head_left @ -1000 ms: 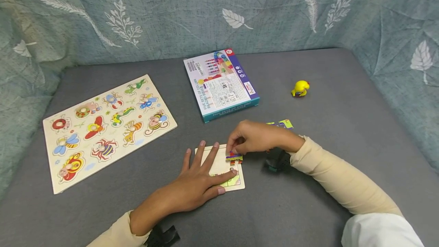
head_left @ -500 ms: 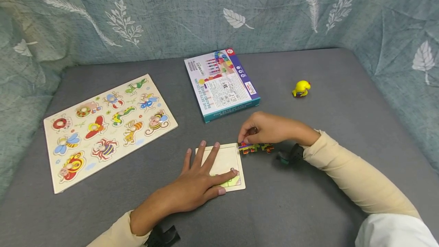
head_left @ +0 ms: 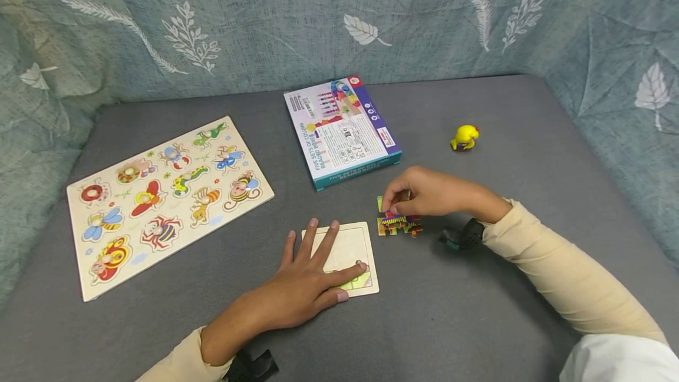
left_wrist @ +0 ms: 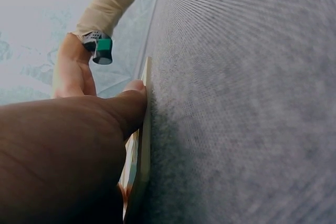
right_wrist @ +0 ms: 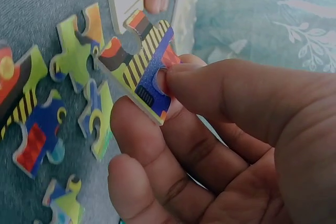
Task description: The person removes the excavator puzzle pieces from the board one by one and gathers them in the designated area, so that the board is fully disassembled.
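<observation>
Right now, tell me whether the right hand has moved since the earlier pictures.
Yes: the right hand has moved rightward, away from the wooden tray.

Surface (head_left: 451,305): gray, fabric-textured. Directly on it: insect board (head_left: 175,208) flat and angled at left; box (head_left: 345,134) flat, center back; yellow toy (head_left: 465,135) right of box; tray (head_left: 347,243) front center; loose puzzle pieces (right_wrist: 73,56) just right of tray.
</observation>
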The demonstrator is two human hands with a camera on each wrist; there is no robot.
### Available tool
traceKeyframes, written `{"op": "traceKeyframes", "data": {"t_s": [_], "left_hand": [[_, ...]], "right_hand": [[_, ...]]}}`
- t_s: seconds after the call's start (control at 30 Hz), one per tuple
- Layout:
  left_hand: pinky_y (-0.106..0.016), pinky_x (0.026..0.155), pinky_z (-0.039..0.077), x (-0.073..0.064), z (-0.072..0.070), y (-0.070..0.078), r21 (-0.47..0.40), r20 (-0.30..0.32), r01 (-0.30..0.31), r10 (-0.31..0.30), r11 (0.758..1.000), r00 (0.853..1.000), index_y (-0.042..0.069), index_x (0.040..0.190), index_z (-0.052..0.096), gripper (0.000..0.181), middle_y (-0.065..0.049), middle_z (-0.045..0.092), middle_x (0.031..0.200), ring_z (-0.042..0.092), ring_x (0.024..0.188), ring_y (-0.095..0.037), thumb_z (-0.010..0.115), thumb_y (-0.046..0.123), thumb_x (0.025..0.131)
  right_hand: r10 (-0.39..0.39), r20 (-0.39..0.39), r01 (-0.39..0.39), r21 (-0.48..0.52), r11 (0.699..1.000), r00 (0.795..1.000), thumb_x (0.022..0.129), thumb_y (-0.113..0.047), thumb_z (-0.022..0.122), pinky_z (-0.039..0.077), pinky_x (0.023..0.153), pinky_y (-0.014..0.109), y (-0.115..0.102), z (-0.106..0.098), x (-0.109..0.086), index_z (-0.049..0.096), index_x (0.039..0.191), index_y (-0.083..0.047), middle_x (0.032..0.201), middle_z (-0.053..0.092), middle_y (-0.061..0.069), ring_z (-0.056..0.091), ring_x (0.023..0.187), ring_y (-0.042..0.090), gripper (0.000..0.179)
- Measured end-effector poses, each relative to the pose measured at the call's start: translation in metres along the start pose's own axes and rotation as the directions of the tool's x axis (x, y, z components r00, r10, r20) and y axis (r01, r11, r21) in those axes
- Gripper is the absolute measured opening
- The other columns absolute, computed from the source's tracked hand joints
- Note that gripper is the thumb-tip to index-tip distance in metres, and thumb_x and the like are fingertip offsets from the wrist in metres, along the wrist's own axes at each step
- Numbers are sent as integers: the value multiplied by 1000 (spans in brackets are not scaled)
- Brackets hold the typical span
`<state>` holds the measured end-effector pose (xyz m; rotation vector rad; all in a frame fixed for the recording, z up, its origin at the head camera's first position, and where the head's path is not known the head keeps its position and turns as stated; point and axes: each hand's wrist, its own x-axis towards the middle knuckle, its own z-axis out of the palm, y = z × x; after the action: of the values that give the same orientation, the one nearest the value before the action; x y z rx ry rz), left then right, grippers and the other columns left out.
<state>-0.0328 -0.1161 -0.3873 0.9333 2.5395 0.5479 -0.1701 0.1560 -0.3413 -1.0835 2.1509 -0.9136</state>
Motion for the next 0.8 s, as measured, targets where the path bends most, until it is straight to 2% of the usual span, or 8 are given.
{"op": "traceKeyframes", "data": {"t_s": [0.37, 0.8], "left_hand": [[-70, 102, -10, 1, 0, -1, -4, 13, 1, -1, 1000, 1000, 42, 149, 37, 48, -15, -11, 161, -21, 140, -43, 45, 46, 101], [-70, 103, -10, 1, 0, -1, -10, 16, 4, -4, 1000, 1000, 42, 149, 38, 48, -15, -12, 161, -21, 141, -43, 47, 44, 101]], "right_hand": [[32, -34, -32, -1, 999, 999, 89, 5, 60, 50, 66, 29, 9, -8, -12, 72, 98, -1, 88, 69, 0, 60, 76, 13, 16], [79, -69, -78, 12, 997, 995, 89, 5, 60, 46, 62, 27, 13, -15, -26, 72, 96, -3, 85, 68, -1, 56, 71, 14, 16]]}}
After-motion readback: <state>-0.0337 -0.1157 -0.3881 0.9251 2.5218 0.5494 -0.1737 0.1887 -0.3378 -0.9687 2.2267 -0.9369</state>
